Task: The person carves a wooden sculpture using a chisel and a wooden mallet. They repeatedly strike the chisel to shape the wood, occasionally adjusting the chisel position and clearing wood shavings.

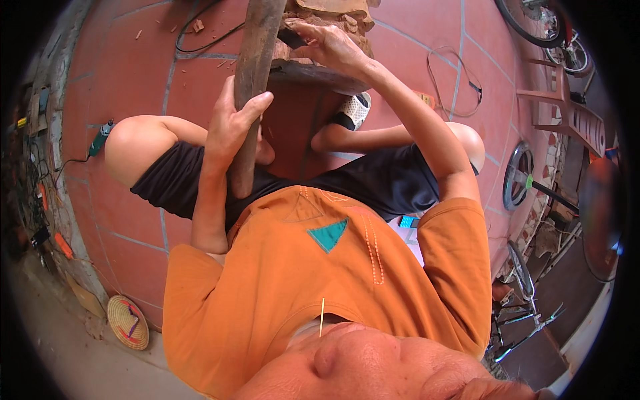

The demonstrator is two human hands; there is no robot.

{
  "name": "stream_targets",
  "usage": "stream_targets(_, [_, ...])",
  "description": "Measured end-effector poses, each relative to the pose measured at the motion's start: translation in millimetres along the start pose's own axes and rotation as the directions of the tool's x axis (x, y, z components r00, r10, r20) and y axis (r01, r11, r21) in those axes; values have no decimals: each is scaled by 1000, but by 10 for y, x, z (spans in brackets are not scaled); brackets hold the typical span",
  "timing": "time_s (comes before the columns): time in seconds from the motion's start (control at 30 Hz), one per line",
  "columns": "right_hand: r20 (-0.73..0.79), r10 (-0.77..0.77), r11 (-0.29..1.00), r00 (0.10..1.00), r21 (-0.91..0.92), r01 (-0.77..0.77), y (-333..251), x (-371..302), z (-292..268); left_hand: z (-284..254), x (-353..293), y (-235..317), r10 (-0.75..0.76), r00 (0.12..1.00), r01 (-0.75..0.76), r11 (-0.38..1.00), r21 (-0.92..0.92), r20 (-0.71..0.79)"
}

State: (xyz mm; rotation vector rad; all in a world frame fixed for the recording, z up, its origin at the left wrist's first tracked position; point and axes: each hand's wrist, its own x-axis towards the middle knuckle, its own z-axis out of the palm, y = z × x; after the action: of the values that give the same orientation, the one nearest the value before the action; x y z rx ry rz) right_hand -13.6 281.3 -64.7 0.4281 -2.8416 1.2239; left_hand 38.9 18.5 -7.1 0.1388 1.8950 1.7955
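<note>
My left hand (233,123) is wrapped round a long brown wooden club (257,57), thick at the far end and narrower toward my lap. The club's upper end runs out of view. Further off, my right hand (333,48) has its fingers bent round a small dark piece (291,38), whose kind I cannot make out. That hand is at a block of carved wood (357,30) with rounded, cut shapes. Below the carving lies a darker wooden slab (317,77), partly in shadow. The club hides part of the carving's left side.
Wood chips and a black cable (193,50) lie on the red tiled floor (133,73). A green power tool (101,138) is left of my knee. On the right are a looped strap (460,87), a plastic chair (563,110) and bicycle parts (530,327). A woven hat (128,322) sits lower left.
</note>
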Motion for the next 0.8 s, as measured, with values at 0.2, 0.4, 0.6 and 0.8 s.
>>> stream_targets(0.2, [16, 11, 1000, 1000, 6, -11, -31, -12, 8, -48, -88, 230, 153, 969, -199, 949, -246, -193])
stream_targets(0.4, [-11, -4, 1000, 1000, 10, 4, -12, 3, 46, 48, -2, -74, 171, 970, -174, 985, -6, -174])
stream_targets(0.6, [65, -10, 1000, 998, -23, 12, -32, 88, 12, 20, -15, 1, 6, 1000, -7, 996, -85, -13])
stream_targets(0.8, [117, -12, 998, 993, -58, 19, 14, 224, 104, -53, 26, -21, 50, 995, -69, 967, -245, -81])
